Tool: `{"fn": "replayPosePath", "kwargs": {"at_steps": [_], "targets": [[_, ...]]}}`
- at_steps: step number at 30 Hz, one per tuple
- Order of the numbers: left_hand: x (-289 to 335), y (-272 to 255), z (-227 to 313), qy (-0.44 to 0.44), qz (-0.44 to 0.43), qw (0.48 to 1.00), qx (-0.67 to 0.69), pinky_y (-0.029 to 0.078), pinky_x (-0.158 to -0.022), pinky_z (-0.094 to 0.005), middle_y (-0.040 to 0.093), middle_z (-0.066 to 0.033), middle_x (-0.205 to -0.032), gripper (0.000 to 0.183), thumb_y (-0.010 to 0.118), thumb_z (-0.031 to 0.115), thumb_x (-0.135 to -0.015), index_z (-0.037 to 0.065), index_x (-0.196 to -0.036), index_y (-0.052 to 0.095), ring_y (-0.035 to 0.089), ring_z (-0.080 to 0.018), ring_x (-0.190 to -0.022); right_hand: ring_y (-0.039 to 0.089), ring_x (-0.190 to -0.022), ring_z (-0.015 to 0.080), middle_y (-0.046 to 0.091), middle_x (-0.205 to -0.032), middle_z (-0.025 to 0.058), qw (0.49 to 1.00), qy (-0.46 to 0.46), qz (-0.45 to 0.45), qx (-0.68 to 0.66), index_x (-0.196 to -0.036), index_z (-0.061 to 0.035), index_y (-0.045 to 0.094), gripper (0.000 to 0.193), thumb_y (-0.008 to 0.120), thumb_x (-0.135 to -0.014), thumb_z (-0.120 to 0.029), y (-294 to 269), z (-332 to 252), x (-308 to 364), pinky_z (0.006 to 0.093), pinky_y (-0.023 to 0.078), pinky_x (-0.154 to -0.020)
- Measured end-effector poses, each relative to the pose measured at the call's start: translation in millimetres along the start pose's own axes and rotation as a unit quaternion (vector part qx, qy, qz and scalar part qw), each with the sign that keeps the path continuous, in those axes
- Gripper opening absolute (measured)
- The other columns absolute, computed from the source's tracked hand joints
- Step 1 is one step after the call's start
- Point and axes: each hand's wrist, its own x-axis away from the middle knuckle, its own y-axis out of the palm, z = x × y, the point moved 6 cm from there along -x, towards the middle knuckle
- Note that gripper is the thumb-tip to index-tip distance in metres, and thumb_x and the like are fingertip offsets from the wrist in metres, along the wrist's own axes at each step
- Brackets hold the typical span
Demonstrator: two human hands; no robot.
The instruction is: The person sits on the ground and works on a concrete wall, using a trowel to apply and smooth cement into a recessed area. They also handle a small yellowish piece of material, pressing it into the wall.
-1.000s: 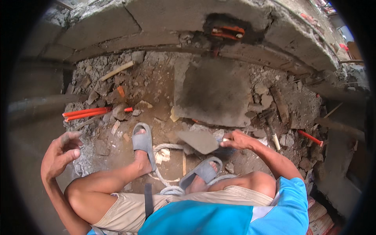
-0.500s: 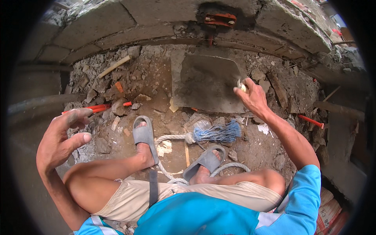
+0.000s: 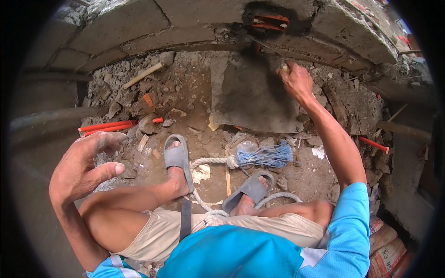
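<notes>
My right hand [image 3: 296, 82] is closed around a tool with a pale handle [image 3: 285, 68]. It is beyond the far right part of a grey board [image 3: 255, 121] smeared with wet, dark mortar [image 3: 245, 95]. The tool's working end is blurred near the foot of the block wall, and I cannot make out its kind. My left hand [image 3: 83, 169] hangs open and empty above my left knee, thumb and fingers apart, with grey dust on the fingers. An orange-red fitting [image 3: 271, 22] sits in a recess of the wall, above my right hand.
Rubble surrounds the board. Red pipes [image 3: 107, 126] lie at the left, another red pipe [image 3: 373, 144] at the right. Between my sandaled feet runs a white rope [image 3: 211, 161] with a frayed blue end [image 3: 266, 155]. Printed sacks [image 3: 387, 255] stand at the lower right.
My right hand has moved away from me with the tool, from the board's right edge toward the wall. My left hand stays open above the knee. The whole view has shifted slightly.
</notes>
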Motion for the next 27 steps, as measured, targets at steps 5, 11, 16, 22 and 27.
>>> {"fn": "replayPosePath", "kwargs": {"at_steps": [5,11,16,22,27], "targets": [[2,3,-5,-0.021,0.002,1.0,0.02,0.056,-0.098,-0.0456,0.076,-0.0176,-0.114,0.072,0.089,0.047,-0.088,-0.002,-0.138,0.071,0.071,-0.0323,-0.108,0.076,-0.099,0.0449,0.079,-0.099,0.0264,0.997,0.018,-0.035,-0.067,-0.113,-0.002,0.079,0.049,0.078,-0.095,-0.047,-17,17,-18,0.0558,0.056,-0.089],[-5,2,6,-0.033,-0.014,0.999,0.022,0.057,-0.1,-0.0431,0.075,-0.0153,-0.116,0.077,0.089,0.048,-0.088,-0.003,-0.141,0.069,0.07,-0.0269,-0.109,0.076,-0.094,0.0411,0.079,-0.098,0.0252,0.995,-0.01,-0.038,-0.091,-0.113,-0.0016,0.081,0.052,0.08,-0.092,-0.049,-29,28,-32,0.0531,0.056,-0.084],[-5,3,9,-0.039,-0.005,0.998,0.044,0.057,-0.1,-0.043,0.076,-0.0156,-0.115,0.077,0.09,0.048,-0.088,-0.004,-0.141,0.069,0.071,-0.0269,-0.108,0.072,-0.081,0.0321,0.075,-0.088,0.0217,0.993,-0.017,-0.002,-0.114,-0.116,-0.0005,0.079,0.053,0.082,-0.093,-0.048,-31,34,-26,0.0473,0.054,-0.077],[5,1,-9,-0.051,0.007,0.998,0.046,0.056,-0.099,-0.0422,0.075,-0.0145,-0.114,0.075,0.089,0.046,-0.089,-0.004,-0.14,0.069,0.07,-0.0262,-0.108,0.075,-0.088,0.0421,0.078,-0.094,0.0238,0.994,-0.025,0.044,-0.098,-0.112,-0.0037,0.077,0.045,0.079,-0.096,-0.045,-29,48,3,0.0522,0.056,-0.079],[7,-1,-22,-0.05,0.004,0.997,0.061,0.056,-0.098,-0.0421,0.074,-0.0139,-0.113,0.074,0.09,0.045,-0.089,-0.004,-0.14,0.07,0.07,-0.026,-0.107,0.075,-0.082,0.0413,0.075,-0.09,0.0226,0.983,-0.097,0.119,-0.1,-0.109,-0.0033,0.073,0.035,0.084,-0.094,-0.033,-33,81,28,0.0474,0.056,-0.074]]}}
